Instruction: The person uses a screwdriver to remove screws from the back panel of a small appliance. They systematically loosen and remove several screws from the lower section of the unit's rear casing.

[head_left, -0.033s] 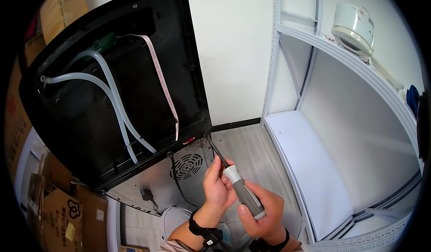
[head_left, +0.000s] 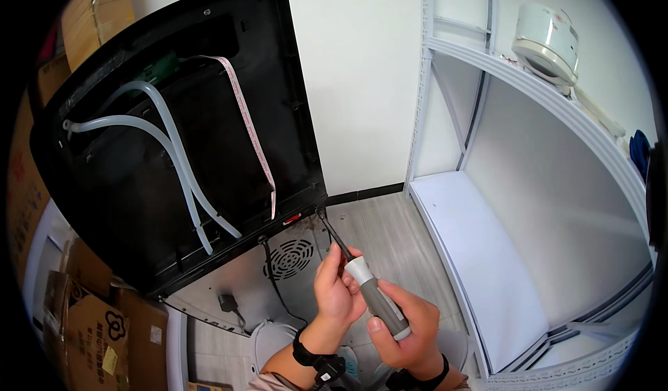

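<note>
A screwdriver (head_left: pixel 381 302) with a grey handle and pale collar slants up and left. Its tip is at the lower right corner of a large black panel (head_left: pixel 229 126), by the edge of a metal housing (head_left: pixel 216 304). My right hand (head_left: pixel 415 327) is wrapped round the handle. With thumb and fingers, my left hand (head_left: pixel 337 290) closes on the dark shaft just above the collar. Whatever the tip meets is too small to make out. Two translucent hoses (head_left: pixel 177 144) and a white-and-red ribbon cable (head_left: pixel 249 123) lie across the panel.
Slots form a round vent (head_left: pixel 289 259) in the metal housing, near a black cable (head_left: pixel 273 279) and a plug (head_left: pixel 227 302). Cardboard boxes (head_left: pixel 97 335) are stacked at left. A white shelf unit (head_left: pixel 473 252) stands at right, with a white appliance (head_left: pixel 546 43) on top.
</note>
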Demonstrator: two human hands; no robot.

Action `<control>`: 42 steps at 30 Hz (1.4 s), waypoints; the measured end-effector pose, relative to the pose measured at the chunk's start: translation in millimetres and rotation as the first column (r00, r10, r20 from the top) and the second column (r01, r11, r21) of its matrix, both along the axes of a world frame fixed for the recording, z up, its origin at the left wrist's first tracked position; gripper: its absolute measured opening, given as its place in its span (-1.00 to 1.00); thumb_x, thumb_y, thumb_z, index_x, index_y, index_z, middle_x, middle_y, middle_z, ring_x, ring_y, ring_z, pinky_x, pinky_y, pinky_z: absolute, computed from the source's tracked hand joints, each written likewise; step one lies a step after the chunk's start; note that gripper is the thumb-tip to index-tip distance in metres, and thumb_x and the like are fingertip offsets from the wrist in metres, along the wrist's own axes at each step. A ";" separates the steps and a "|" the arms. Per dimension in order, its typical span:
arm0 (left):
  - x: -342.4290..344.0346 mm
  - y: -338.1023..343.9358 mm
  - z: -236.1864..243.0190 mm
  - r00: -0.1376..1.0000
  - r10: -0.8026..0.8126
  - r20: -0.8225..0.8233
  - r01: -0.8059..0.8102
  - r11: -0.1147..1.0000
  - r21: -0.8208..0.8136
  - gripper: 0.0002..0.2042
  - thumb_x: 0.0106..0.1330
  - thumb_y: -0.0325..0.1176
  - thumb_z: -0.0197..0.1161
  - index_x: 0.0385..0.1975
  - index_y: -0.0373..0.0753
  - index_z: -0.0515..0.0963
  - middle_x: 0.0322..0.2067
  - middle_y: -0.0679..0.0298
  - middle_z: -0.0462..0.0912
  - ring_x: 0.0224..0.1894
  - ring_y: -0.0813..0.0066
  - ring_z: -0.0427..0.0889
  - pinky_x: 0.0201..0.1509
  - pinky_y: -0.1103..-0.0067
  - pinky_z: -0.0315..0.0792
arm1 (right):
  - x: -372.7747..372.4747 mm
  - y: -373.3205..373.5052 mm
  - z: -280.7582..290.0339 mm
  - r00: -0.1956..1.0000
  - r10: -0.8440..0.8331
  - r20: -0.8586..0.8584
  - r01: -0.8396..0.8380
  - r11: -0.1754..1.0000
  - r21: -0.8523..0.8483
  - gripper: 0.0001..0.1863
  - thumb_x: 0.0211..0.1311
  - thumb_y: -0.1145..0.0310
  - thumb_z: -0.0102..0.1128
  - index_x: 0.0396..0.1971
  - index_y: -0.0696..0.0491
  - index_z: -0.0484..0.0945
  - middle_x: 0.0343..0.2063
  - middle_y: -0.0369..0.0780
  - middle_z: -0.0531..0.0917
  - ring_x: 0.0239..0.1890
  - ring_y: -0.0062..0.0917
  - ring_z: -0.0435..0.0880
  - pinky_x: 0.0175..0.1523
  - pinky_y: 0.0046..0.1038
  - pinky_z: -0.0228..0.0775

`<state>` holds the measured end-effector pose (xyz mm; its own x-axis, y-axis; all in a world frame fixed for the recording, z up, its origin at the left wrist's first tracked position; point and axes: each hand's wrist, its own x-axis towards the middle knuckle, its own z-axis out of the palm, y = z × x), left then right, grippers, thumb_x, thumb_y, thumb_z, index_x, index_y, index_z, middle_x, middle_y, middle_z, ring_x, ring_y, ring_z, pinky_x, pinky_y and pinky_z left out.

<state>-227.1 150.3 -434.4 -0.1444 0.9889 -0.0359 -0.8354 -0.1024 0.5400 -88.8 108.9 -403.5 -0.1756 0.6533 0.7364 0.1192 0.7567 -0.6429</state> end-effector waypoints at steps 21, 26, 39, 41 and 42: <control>8.5 -4.9 9.8 0.999 0.048 -0.023 -0.048 0.999 -0.006 -0.67 0.44 0.00 0.07 -0.48 -0.08 0.48 -0.78 0.55 0.15 -0.71 0.65 0.19 -0.57 0.60 0.32 | 6.3 1.7 2.2 0.999 0.026 -0.037 -0.026 1.000 -0.008 -0.56 0.05 0.42 0.31 -0.04 0.26 0.55 -0.40 -0.04 0.69 -0.44 -0.31 0.73 -0.33 -0.44 0.53; 9.1 -3.2 7.2 0.994 0.070 0.084 -0.069 0.997 -0.015 -0.67 0.48 -0.10 0.05 -0.43 -0.22 0.48 -0.76 0.48 0.23 -0.74 0.71 0.11 -0.63 0.67 0.13 | 5.1 0.8 3.2 0.999 0.023 -0.032 -0.023 1.000 -0.008 -0.56 0.04 0.43 0.32 -0.04 0.27 0.55 -0.43 -0.05 0.69 -0.47 -0.30 0.72 -0.35 -0.44 0.52; 9.3 -0.9 11.0 0.994 0.107 0.028 -0.107 0.994 0.003 -0.67 0.48 -0.11 0.05 -0.45 -0.22 0.48 -0.78 0.51 0.21 -0.73 0.74 0.11 -0.68 0.72 0.03 | 10.4 5.7 17.3 0.999 -0.020 0.034 0.018 0.997 0.073 -0.54 -0.01 0.37 0.38 -0.04 0.14 0.58 -0.52 -0.15 0.65 -0.60 -0.34 0.63 -0.49 -0.45 0.42; 12.0 -1.4 17.1 0.992 0.123 0.022 -0.123 0.992 -0.003 -0.66 0.47 -0.10 0.05 -0.46 -0.21 0.48 -0.77 0.51 0.21 -0.73 0.74 0.11 -0.68 0.72 0.02 | 14.8 2.3 24.2 0.976 -0.119 0.183 0.107 0.991 0.074 -0.52 -0.01 0.31 0.40 -0.03 0.11 0.59 -0.55 -0.19 0.65 -0.62 -0.36 0.62 -0.51 -0.47 0.40; 12.6 -1.4 17.0 0.991 0.130 0.021 -0.130 0.991 -0.010 -0.66 0.47 -0.09 0.05 -0.46 -0.21 0.47 -0.77 0.51 0.21 -0.73 0.74 0.11 -0.68 0.72 0.02 | 16.9 1.0 27.3 0.951 -0.166 0.261 0.151 0.986 0.077 -0.51 -0.01 0.28 0.42 -0.03 0.10 0.59 -0.56 -0.20 0.65 -0.64 -0.37 0.61 -0.52 -0.47 0.39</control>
